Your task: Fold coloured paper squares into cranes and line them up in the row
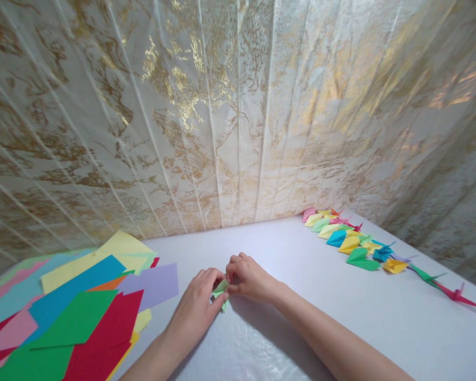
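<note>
Between my two hands, low over the white table (262, 338), is a small piece of folded light green paper (221, 288). My left hand (202, 293) pinches it from the left, with the thumb along its lower edge. From the right, my right hand (249, 276) closes its fingers on the paper's upper right side. The fingers cover much of the paper, so its full folded shape cannot be made out. A narrow tip of it sticks out below my left thumb.
Loose coloured paper sheets (79, 317) overlap across the table's left side, with a lilac sheet (158, 284) nearest my left hand. At the right lie rows of folded paper pieces (351, 244) and a red paper crane (458, 295). A gold-patterned curtain (222, 116) hangs behind.
</note>
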`<act>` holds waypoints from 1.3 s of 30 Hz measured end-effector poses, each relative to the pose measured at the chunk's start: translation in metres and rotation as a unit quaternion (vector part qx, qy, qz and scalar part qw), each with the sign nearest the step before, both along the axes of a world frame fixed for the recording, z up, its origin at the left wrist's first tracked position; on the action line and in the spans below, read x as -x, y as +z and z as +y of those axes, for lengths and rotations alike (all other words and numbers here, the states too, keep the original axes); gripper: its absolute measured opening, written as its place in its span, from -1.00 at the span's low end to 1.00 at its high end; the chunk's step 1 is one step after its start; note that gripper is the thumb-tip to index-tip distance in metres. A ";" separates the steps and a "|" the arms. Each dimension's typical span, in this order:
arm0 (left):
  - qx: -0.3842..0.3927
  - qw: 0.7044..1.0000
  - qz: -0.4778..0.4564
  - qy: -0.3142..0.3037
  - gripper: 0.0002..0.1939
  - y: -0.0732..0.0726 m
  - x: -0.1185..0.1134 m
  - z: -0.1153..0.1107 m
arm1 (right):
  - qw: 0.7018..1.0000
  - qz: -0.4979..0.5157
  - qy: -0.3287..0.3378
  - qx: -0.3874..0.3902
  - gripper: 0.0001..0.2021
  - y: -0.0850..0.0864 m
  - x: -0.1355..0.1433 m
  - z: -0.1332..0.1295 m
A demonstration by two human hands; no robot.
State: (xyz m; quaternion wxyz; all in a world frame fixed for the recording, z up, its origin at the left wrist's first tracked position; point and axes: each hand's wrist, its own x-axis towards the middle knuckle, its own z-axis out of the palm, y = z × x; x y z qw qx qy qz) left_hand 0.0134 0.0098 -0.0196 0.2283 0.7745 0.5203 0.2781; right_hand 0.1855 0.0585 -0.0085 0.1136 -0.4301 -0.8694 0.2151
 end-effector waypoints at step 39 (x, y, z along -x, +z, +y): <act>0.086 0.995 -0.055 -0.010 -0.76 0.001 0.000 -0.002 | 0.999 0.020 0.032 -0.038 -0.81 -0.009 -0.006 -0.002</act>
